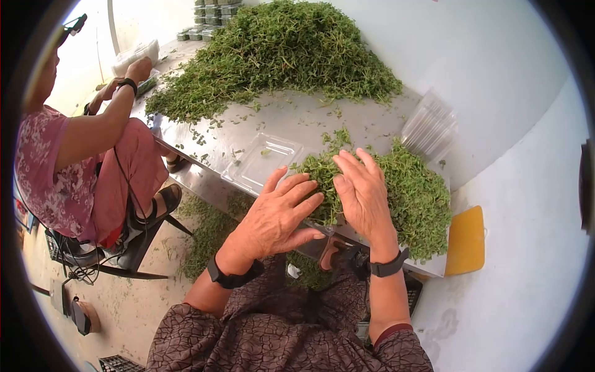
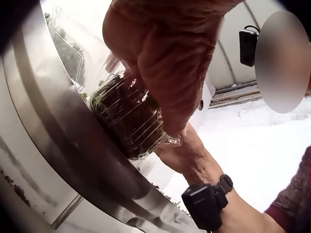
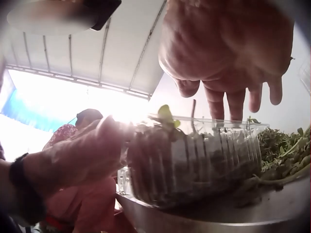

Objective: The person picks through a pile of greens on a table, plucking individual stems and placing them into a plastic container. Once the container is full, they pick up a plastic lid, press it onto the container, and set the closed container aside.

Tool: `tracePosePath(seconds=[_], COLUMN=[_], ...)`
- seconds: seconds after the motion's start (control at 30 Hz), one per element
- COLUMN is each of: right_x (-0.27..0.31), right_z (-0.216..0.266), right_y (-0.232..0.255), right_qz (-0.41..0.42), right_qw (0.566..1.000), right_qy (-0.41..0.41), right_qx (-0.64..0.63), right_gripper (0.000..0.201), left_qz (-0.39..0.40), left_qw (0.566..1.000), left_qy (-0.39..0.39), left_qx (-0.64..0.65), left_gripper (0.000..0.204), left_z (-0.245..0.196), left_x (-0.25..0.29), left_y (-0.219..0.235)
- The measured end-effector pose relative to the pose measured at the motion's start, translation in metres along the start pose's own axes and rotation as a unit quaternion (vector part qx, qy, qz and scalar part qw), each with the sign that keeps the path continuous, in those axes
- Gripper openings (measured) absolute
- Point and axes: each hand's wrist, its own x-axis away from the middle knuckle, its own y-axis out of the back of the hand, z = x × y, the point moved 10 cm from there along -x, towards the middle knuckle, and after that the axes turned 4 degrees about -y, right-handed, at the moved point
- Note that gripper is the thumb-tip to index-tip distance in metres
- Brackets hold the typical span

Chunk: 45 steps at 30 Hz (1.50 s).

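Observation:
A clear ribbed box [image 3: 194, 160] filled with green leafy sprigs [image 1: 322, 177] stands at the table's front edge. My left hand [image 1: 276, 217] lies against its left side, fingers slightly bent and thumb apart; the left wrist view shows this hand [image 2: 160, 63] large, beside the box [image 2: 129, 119]. Over the box's right part is my right hand [image 1: 364, 201], fingers extended. In the right wrist view, that hand [image 3: 228, 53] points its fingers down at the rim; whether they press the leaves is unclear. A clear lid-like panel [image 1: 263, 160] lies left of the box.
A large heap of sprigs [image 1: 291, 56] covers the back of the metal table [image 1: 248, 127]; a smaller pile [image 1: 418, 204] lies at right. Stacked clear containers [image 1: 429, 127] lean by the wall, near a yellow board [image 1: 466, 240]. At left sits another person [image 1: 80, 155], hands at the table.

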Motion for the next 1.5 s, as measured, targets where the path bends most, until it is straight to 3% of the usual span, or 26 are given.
tracePosePath(seconds=[0.17, 0.43, 0.63, 0.97, 1.17, 1.33, 1.5], right_x=[-0.002, 0.005, 0.004, -0.002, -0.012, -0.009, 0.0], right_z=[0.004, 0.01, 0.006, 0.0, 0.004, 0.009, 0.009], right_y=[-0.008, -0.001, 0.004, 0.013, 0.003, -0.011, -0.008], right_qz=[0.016, 0.005, 0.011, -0.009, -0.015, 0.036, 0.003], right_qw=[0.999, 0.996, 0.999, 1.0, 0.998, 0.996, 0.996], right_qy=[0.024, 0.049, 0.039, 0.018, 0.06, 0.077, 0.086], right_qx=[-0.014, 0.079, 0.028, -0.021, -0.012, -0.011, 0.012], right_gripper=[0.037, 0.026, 0.023, 0.031, 0.034, 0.031, 0.026], left_qz=[-0.011, -0.024, -0.022, -0.02, -0.02, -0.017, -0.022], left_qw=[1.0, 0.999, 0.999, 0.999, 0.999, 0.999, 0.999], left_qy=[-0.004, -0.002, -0.002, 0.0, -0.003, -0.006, 0.001], left_qx=[0.015, 0.023, 0.023, 0.032, 0.035, 0.041, 0.03], left_gripper=[0.063, 0.061, 0.061, 0.062, 0.061, 0.059, 0.056], left_z=[0.002, 0.002, 0.001, 0.002, 0.001, -0.002, -0.002], left_x=[0.002, 0.0, 0.001, 0.001, -0.001, -0.001, -0.005], left_y=[0.0, 0.002, 0.004, 0.004, 0.005, 0.006, 0.008])
